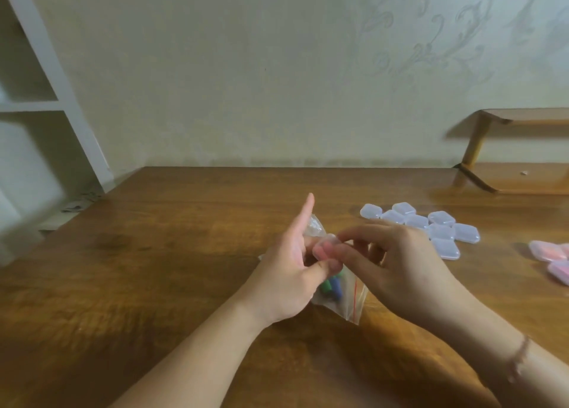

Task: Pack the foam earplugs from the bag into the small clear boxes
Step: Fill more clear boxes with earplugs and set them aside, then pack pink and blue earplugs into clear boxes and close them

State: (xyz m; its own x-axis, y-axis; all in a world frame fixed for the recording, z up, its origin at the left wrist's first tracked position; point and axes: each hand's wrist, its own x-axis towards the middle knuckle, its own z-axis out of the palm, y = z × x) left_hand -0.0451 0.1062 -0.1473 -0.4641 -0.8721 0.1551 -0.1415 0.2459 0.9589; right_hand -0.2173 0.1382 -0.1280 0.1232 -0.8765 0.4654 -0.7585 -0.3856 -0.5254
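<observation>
Wood table (pixel 154 284); white shelf unit (pixel 46 106) far L; wooden rack (pixel 508 149) far R.

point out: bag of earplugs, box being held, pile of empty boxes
bag of earplugs (pixel 348 296): head view, clear film beside the red strip.
held box (pixel 326 249): head view, its clear lid.
empty boxes (pixel 443 232): head view, a mid-pile lid.

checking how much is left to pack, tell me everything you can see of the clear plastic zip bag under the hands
The clear plastic zip bag is thin, crinkled film with a red line near one edge. It lies on the brown wooden table, partly covered by the left hand and the right hand. Its far end sticks up crumpled behind the left fingers. A few green and blue foam earplugs show inside; how many is hidden.
</observation>
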